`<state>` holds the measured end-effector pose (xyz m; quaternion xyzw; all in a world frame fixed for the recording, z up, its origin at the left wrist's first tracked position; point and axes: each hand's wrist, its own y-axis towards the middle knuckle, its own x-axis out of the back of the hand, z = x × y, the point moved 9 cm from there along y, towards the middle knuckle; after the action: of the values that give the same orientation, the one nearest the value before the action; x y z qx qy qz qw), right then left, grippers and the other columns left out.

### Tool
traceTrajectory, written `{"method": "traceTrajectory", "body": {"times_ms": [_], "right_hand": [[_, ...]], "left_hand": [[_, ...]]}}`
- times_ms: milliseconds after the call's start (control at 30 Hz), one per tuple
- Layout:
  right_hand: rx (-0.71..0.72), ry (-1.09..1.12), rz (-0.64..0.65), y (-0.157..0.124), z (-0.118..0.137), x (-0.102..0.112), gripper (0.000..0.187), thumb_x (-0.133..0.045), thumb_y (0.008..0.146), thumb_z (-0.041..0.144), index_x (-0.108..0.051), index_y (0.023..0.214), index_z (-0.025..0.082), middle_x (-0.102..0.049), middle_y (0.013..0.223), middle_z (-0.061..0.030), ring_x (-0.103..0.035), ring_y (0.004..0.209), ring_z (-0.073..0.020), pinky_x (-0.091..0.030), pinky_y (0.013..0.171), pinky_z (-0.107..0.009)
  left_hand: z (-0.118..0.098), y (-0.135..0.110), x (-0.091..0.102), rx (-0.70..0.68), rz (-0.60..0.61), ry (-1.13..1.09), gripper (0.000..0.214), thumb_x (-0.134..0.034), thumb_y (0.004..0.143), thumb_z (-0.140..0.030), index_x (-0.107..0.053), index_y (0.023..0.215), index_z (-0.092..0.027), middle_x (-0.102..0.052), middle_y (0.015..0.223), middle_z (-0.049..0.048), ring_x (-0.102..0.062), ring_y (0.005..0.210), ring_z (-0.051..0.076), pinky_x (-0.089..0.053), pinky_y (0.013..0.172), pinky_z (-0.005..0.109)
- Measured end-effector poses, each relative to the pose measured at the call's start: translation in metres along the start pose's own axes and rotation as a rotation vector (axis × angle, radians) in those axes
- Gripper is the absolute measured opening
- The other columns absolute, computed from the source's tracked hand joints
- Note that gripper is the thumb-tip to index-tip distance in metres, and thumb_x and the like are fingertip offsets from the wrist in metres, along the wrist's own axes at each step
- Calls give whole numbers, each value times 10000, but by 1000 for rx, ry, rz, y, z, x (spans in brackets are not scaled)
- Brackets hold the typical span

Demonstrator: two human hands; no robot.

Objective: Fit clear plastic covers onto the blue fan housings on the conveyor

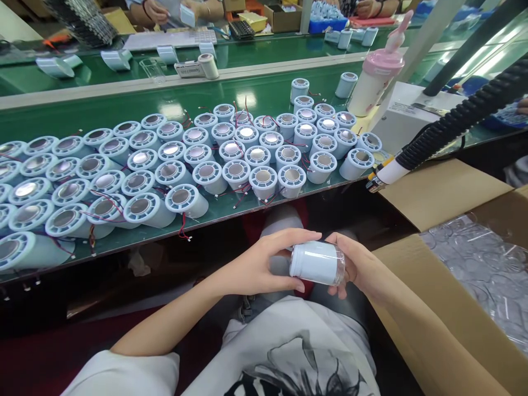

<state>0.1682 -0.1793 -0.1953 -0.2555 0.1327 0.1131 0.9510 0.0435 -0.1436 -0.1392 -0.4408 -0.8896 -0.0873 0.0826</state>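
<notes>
A pale blue cylinder (pixel 314 262) with a clear plastic cup (pixel 340 265) around its right end lies sideways between my hands, above my lap. My left hand (pixel 264 264) grips the cylinder's left end, thumb and fingers on opposite sides. My right hand (pixel 357 261) is wrapped round the clear cup at the other end; some of its fingers are hidden behind it. On the bench just beyond stand several similar pale blue cylinders (pixel 263 181), with round metallic discs on top and thin red and black wires.
An open cardboard box (pixel 437 297) of clear plastic cups (pixel 482 264) stands at my right. A black ribbed hose (pixel 462 115) with a metal tip reaches over the bench's right end. Near it stands a pink-topped pump bottle (pixel 377 74). Across the green bench (pixel 264 69), other people's hands work.
</notes>
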Motion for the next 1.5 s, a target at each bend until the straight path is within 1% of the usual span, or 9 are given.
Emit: {"method": "traceTrajectory", "body": {"times_ms": [400,533,600,667,767,1000,1367,1433,1500], "right_hand": [[-248,24,124,-1,-24,-13,717,-381,807,800,-620,756,126,-655,563,-69,-444,280,-59,-273,261,-140],[87,-238,-65,-5,2,7,555,-342,946,637,-610,952,151,-636,613,-42,-590,452,-148,-423,343,-198],[380,-459,-180,-17,28,13,308,-391,1006,415,-553,1150,195,-691,948,-92,-687,762,-194,-575,601,-281],[690,-714,-167,-33,49,2,341,-468,973,182,-457,1299,281,-517,1379,-101,-581,1170,-243,-528,933,-409],[910,-944,-19,-48,52,-18,563,-510,899,16,-447,1340,360,-358,1525,-40,-378,1375,-253,-397,1090,-464],[379,-224,153,-26,21,-3,533,-677,892,319,-455,1372,391,-582,1326,-31,-603,1149,-224,-538,924,-336],[277,-144,162,-7,7,-7,580,-718,824,468,-546,1349,295,-675,1182,-54,-657,1027,-253,-539,868,-365],[312,-319,75,-4,16,15,563,-618,873,550,-536,1364,288,-691,1151,-52,-677,980,-239,-555,837,-355],[327,-573,-245,-12,33,71,490,-513,935,554,-570,1330,270,-696,1131,-54,-683,948,-221,-560,831,-357]], "left_hand": [[-2,1,-5,3,-21,-29,670,-771,751,-250,-495,1360,-291,-533,1369,89,-489,1284,276,-491,1001,388],[6,-1,-6,172,-51,-134,648,-752,768,-270,-482,1357,-285,-530,1342,86,-563,1173,242,-540,930,357],[10,-3,-5,242,-70,-209,669,-758,763,-280,-465,1364,-276,-545,1314,89,-581,1144,240,-536,938,374],[13,-4,-6,280,-68,-294,682,-759,762,-280,-450,1370,-268,-571,1261,90,-602,1104,238,-544,911,375],[13,-3,-9,296,-37,-364,676,-747,778,-297,-443,1380,-261,-588,1227,93,-630,1030,228,-563,830,345],[-1,0,-7,178,14,-278,737,-791,724,-194,-483,1386,-292,-504,1398,73,-542,1231,242,-465,1041,373],[38,-3,-26,477,43,-512,665,-740,757,-350,-482,1360,-242,-667,1065,56,-636,811,164,-533,670,245],[43,-6,-2,577,43,-365,576,-702,769,-444,-545,1278,-227,-680,924,35,-595,651,139,-459,505,195],[37,8,64,549,-72,-161,549,-733,730,-427,-569,1221,-246,-690,949,8,-609,678,140,-424,492,161]]}}
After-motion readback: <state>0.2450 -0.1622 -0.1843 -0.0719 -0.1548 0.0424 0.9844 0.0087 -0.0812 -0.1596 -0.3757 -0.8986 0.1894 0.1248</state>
